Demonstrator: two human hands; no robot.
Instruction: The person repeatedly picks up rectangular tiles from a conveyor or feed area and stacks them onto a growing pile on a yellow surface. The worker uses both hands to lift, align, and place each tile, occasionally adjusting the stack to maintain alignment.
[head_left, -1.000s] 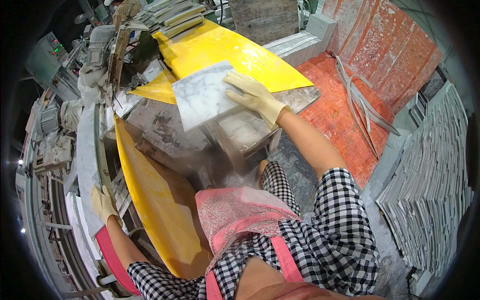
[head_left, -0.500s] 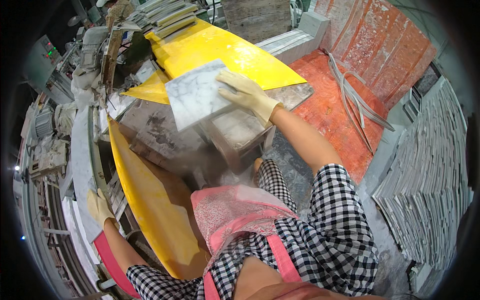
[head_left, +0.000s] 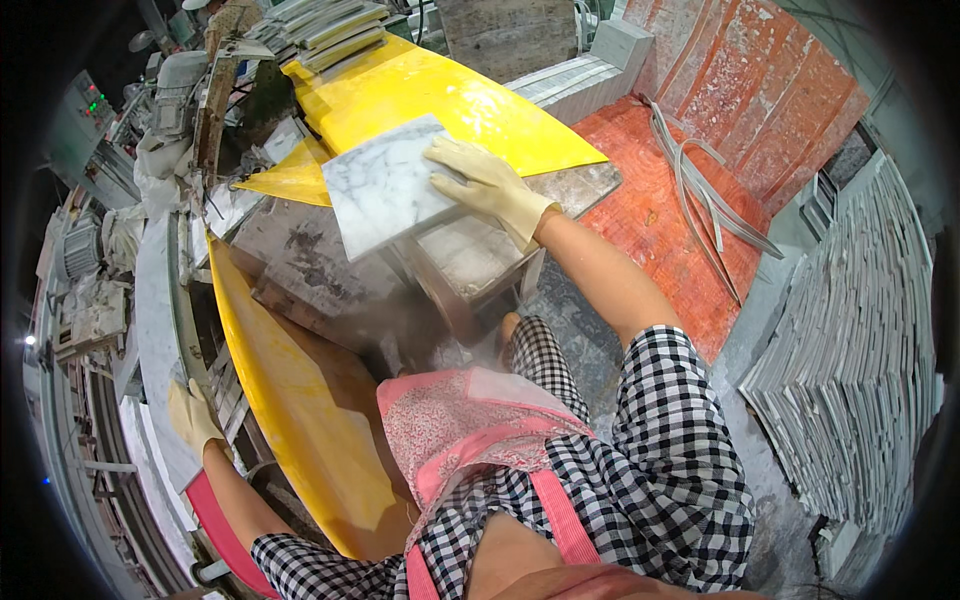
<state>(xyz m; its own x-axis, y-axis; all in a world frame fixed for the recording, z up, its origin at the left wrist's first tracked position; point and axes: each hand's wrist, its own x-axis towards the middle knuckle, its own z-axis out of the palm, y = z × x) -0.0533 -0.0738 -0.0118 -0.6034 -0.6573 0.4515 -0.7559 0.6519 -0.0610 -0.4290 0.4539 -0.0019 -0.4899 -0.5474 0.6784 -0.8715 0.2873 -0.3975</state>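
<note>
A white marble tile with grey veins [head_left: 375, 190] lies at the front edge of a worn, dusty table, partly overlapping its yellow sheet [head_left: 450, 95]. My right hand [head_left: 485, 190], in a cream glove, rests across the tile's right edge. Its thumb and fingers are apart and flat on the top face; the tile's underside is hidden. Far to the left, my left hand [head_left: 192, 415], gloved alike, lies with spread fingers on a long pale stone strip [head_left: 158, 320] along the machine. Nothing is seen gripped in it.
A yellow panel [head_left: 285, 400] stands curved between my left arm and body. Loose straps [head_left: 690, 190] lie on the orange board [head_left: 640, 150]. Thin slabs [head_left: 850, 360] are stacked at the right; more tiles [head_left: 330, 30] are piled on the table's far end.
The whole view has shifted slightly to the left. Both hands stay on the same stone pieces, and the tile has not visibly moved on the table.
</note>
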